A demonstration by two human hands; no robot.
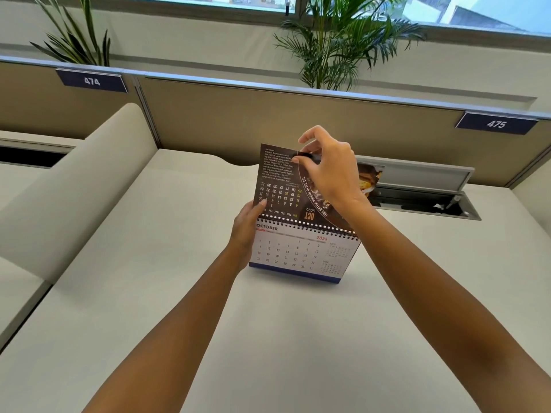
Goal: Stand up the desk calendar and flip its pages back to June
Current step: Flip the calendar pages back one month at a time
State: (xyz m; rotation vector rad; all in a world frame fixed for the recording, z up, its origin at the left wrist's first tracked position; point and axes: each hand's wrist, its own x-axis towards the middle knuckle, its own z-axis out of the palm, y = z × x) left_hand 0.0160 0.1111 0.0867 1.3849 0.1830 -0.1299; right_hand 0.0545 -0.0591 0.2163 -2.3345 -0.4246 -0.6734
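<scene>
The desk calendar (301,254) stands upright on the white desk (179,293), its spiral binding on top. The white page that faces me reads OCTOBER 2026. A dark brown page (277,180), printed upside down with OCT 2026, is raised vertically above the spiral. My right hand (328,168) pinches that page's top edge between thumb and fingers. My left hand (247,225) grips the calendar's left side near the spiral, thumb on the dark page's lower corner.
A tan partition (268,120) with number plates 474 (92,81) and 475 (496,123) runs behind the desk. An open cable tray (423,189) lies just behind the calendar to the right. A curved divider (89,186) rises on the left. Potted palms stand beyond the partition.
</scene>
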